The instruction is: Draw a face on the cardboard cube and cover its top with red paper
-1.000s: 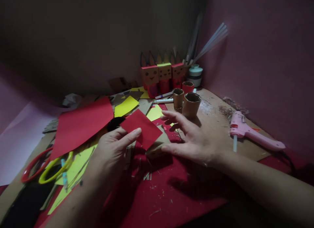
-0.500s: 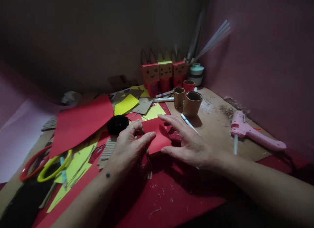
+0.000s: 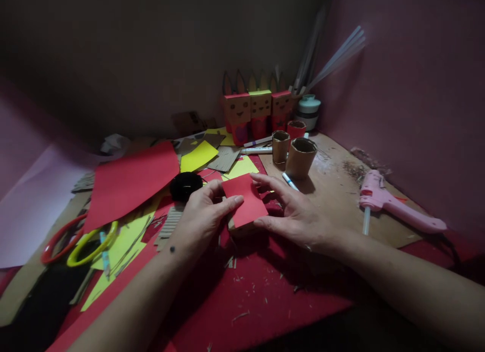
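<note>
A small red paper piece (image 3: 246, 205) lies over a brown cardboard piece (image 3: 246, 231), whose near edge shows below it; the rest of the cardboard is hidden. My left hand (image 3: 206, 213) holds the pair from the left, thumb pressed on top of the red paper and fingers mostly out of sight beneath. From the right, my right hand (image 3: 293, 213) grips the opposite side, with thumb at the near corner and fingers at the far corner. The paper bends slightly between them. Both hands are just above the dark red table surface (image 3: 265, 301), which is strewn with small scraps.
Red-handled and yellow-handled scissors (image 3: 93, 246) lie at left, beside a large red sheet (image 3: 132, 183). Cardboard cups (image 3: 301, 157) and a white marker (image 3: 290, 181) stand or lie behind my right hand. A pink glue gun (image 3: 397, 205) rests at right. Decorated cardboard figures (image 3: 238, 112) stand at the back.
The red paper sits flatter, and more of the cardboard's near edge shows under it. Both hands keep their hold. The whole view has shifted slightly.
</note>
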Tool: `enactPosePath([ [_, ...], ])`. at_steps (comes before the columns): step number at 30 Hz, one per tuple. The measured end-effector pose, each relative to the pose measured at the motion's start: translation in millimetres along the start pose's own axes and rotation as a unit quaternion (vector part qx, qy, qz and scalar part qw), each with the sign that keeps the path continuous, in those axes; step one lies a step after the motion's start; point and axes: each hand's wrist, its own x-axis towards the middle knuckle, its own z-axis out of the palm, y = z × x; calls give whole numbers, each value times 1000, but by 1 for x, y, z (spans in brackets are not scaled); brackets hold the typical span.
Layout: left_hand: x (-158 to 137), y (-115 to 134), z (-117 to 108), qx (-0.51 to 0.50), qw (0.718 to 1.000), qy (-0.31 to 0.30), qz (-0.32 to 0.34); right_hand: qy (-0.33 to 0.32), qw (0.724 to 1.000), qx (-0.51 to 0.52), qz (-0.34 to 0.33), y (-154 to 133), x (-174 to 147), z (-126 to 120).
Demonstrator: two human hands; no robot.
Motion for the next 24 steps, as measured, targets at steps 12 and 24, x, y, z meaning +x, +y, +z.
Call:
enactPosePath([
  [12, 3, 3, -3, -88, 996, -12, -19, -19, 1000, 16, 3, 1, -1, 0],
  [24, 5, 14, -28, -123, 990, 76, -8, -18, 1000, 7, 5, 0, -1, 0],
])
